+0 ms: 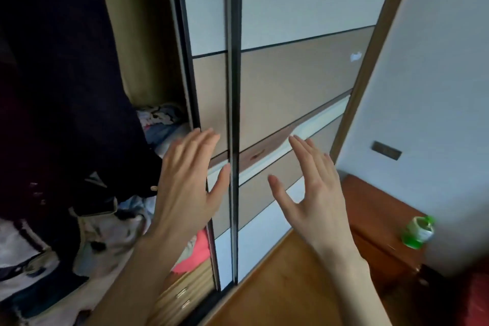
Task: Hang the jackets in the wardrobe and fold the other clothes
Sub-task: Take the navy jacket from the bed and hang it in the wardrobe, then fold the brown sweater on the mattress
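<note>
Head view showed both hands, left hand (185,188) and right hand (315,193), spread wide, empty, before the beige-and-white sliding wardrobe door (291,82); beside it the soft dark hanging jacket (66,87) probably handled best by its shoulders.

Dark jacket (60,87) hanging inside open wardrobe (148,34), above heaped clothes (111,233).

2 bare forearms, no sleeves in view, no watch, bracelet or ring. Left hand (186,180): slender, long fingers, short plain nails without polish. Right hand (315,190): same slim build, 4 long fingers and thumb visible, nails short and unpainted. No gloves, no markings on either wrist.
</note>
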A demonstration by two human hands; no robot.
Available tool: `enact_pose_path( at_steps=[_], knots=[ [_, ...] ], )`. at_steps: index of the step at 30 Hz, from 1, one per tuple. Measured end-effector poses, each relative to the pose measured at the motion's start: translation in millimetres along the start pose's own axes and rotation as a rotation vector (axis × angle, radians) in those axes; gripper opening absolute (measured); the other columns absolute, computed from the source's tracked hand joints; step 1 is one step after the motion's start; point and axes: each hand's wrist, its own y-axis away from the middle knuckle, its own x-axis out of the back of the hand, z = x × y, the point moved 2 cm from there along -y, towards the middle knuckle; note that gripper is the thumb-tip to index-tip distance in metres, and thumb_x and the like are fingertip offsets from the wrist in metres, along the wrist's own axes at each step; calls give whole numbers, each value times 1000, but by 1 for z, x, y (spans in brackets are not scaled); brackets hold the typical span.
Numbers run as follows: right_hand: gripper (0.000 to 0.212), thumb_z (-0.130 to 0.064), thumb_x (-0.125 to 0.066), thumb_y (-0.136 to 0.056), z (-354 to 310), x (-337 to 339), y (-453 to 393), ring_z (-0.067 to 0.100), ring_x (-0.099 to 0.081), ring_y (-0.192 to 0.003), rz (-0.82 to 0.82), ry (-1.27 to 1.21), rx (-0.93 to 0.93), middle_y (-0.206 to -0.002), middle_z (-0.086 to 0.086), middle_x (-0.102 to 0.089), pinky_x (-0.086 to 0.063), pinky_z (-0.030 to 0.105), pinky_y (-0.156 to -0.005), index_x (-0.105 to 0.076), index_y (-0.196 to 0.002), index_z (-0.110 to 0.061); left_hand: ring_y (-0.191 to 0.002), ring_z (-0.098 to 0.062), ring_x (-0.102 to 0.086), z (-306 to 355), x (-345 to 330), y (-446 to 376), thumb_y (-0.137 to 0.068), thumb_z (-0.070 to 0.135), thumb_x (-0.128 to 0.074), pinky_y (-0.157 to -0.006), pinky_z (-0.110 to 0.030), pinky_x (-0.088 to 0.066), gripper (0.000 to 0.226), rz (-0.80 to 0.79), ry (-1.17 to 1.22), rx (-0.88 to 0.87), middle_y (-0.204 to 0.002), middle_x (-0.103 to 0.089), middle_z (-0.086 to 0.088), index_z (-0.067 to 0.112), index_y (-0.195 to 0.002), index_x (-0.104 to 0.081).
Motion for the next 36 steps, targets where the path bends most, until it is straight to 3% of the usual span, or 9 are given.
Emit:
enact_pose_path(
  at_steps=[5,9,13,18,21,25,36],
  knots=[
    [69,-60,-52,-98,39,12,59,12,-23,-156,10,173,-226,-164,-7,-37,-17,46,-129,-37,-158,-29,-140,-31,-48,28,-40,1,-101,29,-57,-112,-55,-39,48,-53,212,-144,-145,-56,-10,4,-142,-55],
    [68,-60,-53,-99,56,29,96,13,-21,-157,39,311,-361,-165,-7,-36,-19,50,-129,-38,-157,-29,-140,-31,-49,51,-80,12,-102,31,-53,-111,-57,-41,49,-122,385,-239,-148,-55,-11,4,-143,-55],
    [67,-57,-54,-100,65,57,135,13,-22,-157,110,437,-496,-164,-5,-38,-19,49,-128,-39,-157,-26,-145,-28,-45,84,-115,30,-102,35,-55,-112,-58,-41,52,-235,513,-326,-150,-54,-10,7,-146,-53],
    [72,-61,-52,-99,71,100,192,12,-17,-158,175,596,-695,-166,-6,-33,-15,42,-130,-35,-160,-25,-147,-23,-43,149,-139,50,-104,56,-40,-114,-58,-41,60,-377,703,-405,-154,-51,-4,17,-148,-52],
    [75,-65,-45,-99,68,130,227,10,-12,-159,217,679,-815,-169,-8,-27,-9,38,-130,-28,-162,-28,-148,-20,-41,199,-141,68,-102,54,-48,-116,-58,-41,57,-412,803,-502,-155,-51,-1,21,-148,-52],
    [71,-63,-44,-102,59,175,279,12,-13,-159,289,769,-938,-169,-6,-26,-12,42,-130,-26,-162,-30,-150,-14,-35,267,-134,98,-100,43,-58,-122,-53,-34,54,-449,891,-637,-155,-50,0,19,-148,-53],
    [67,-58,-53,-102,44,283,417,14,-19,-158,447,915,-1175,-166,-6,-32,-20,48,-128,-34,-159,-29,-151,-17,-35,439,-92,185,-105,46,-46,-121,-53,-33,55,-603,1078,-892,-155,-50,-1,15,-149,-52]
  ],
)
